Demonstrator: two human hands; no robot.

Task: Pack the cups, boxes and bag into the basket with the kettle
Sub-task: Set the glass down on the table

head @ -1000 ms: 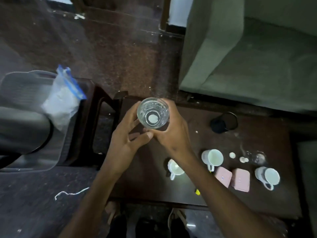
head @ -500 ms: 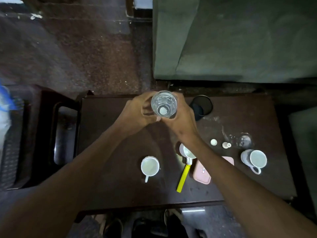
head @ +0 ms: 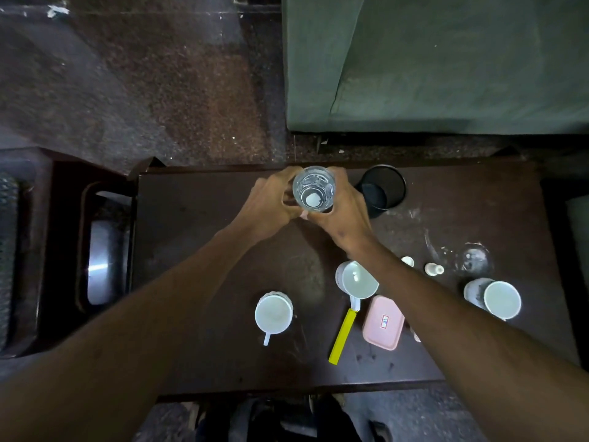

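Both hands clamped on clear glass [head: 314, 189]: left hand [head: 271, 202], right hand [head: 342, 215], above far side of worktop [head: 197, 218]. White cups [head: 273, 314] and pink box [head: 382, 322] sat nearer.

I see both forearms stretched forward and converging. My left hand [head: 271, 202] and right hand [head: 342, 215] curl inward, fingers closed around a glass [head: 314, 188] held between them.
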